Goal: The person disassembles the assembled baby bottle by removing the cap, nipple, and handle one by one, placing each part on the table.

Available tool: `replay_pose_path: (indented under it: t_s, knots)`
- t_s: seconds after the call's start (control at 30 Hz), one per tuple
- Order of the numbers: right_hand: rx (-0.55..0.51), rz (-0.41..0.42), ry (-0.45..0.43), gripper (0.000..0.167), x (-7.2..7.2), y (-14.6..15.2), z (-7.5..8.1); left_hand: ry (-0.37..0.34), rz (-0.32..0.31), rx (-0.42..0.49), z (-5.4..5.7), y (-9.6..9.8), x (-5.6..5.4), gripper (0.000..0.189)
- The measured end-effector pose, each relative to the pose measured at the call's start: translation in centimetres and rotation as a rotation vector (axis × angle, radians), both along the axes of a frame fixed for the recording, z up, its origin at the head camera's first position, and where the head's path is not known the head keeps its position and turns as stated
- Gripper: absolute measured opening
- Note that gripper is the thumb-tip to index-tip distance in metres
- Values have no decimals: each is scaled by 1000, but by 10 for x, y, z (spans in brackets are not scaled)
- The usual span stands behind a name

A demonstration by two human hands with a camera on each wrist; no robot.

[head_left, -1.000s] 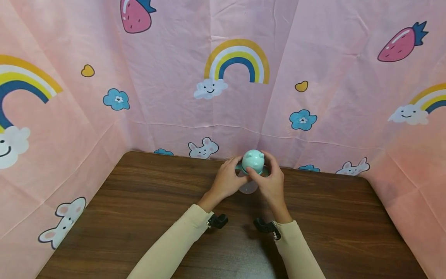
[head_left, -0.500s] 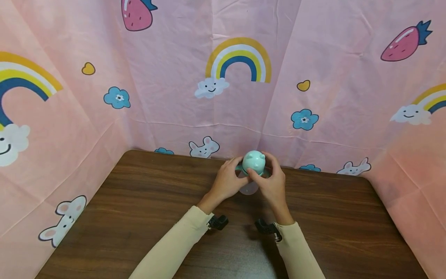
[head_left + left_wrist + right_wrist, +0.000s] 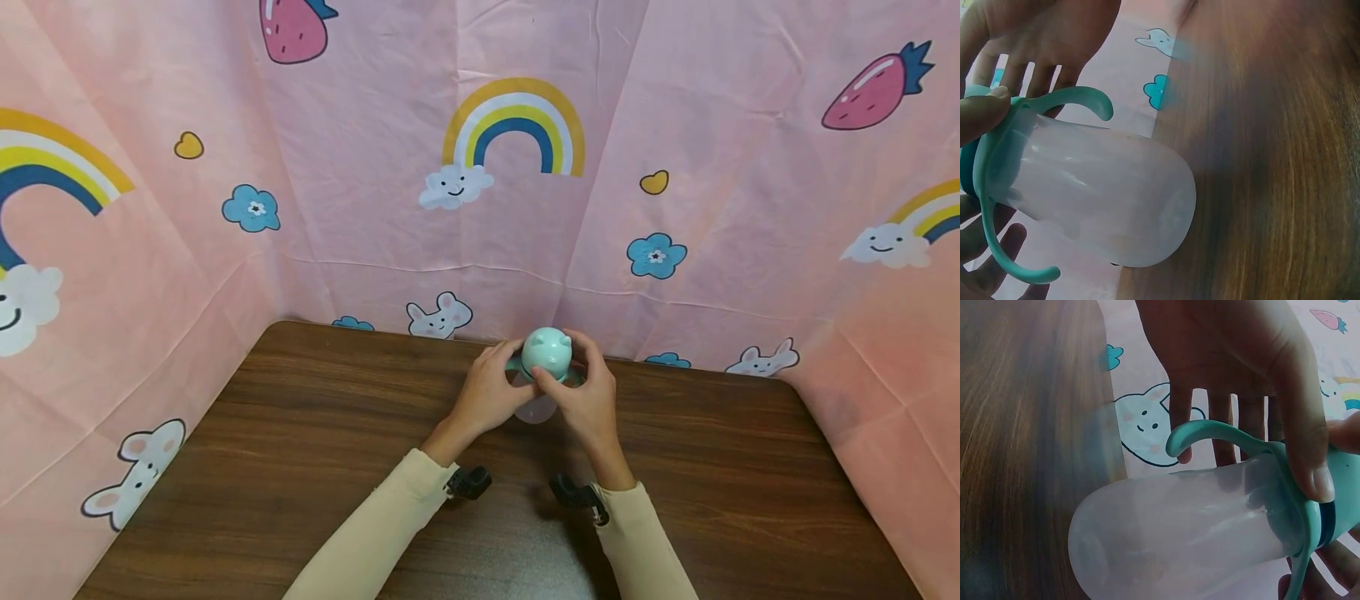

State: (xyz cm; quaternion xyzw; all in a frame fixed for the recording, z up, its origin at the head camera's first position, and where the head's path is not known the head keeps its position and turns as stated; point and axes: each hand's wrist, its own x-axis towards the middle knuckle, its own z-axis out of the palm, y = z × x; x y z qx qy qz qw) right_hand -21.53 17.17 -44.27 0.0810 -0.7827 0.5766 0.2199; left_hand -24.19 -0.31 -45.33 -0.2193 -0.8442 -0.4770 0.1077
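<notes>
A baby bottle with a translucent body (image 3: 1104, 187) stands upright over the far part of the table in the head view. Its mint-green domed cap (image 3: 546, 348) has small ears. Two curved mint handles (image 3: 1222, 429) come off a ring below the cap, either side of the neck. My left hand (image 3: 483, 392) grips the bottle's upper part from the left, and my right hand (image 3: 590, 397) does so from the right. In the right wrist view the right thumb (image 3: 1317, 478) presses at the ring beside a dark teal band. Fingers of both hands spread behind the bottle, partly hidden.
The dark wooden table (image 3: 315, 433) ends at a back edge just beyond the hands. Pink printed cloth (image 3: 360, 167) hangs behind it and along both sides. A black wrist mount (image 3: 468, 482) sits at the left cuff, another mount (image 3: 576, 490) at the right.
Both hands and the bottle have come down very slightly in the head view, toward the person. The grip looks the same.
</notes>
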Motion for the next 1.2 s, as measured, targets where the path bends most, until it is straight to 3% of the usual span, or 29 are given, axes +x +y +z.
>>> replay_pose_path:
  t_s: [0.67,1.2]
  knots:
    - [30,15,11,70,3,0,0,-24,7,33,-1,-2,6,71]
    - [-7,44,12,65,2,4,0,-54,-26,61,-4,-1,6,77]
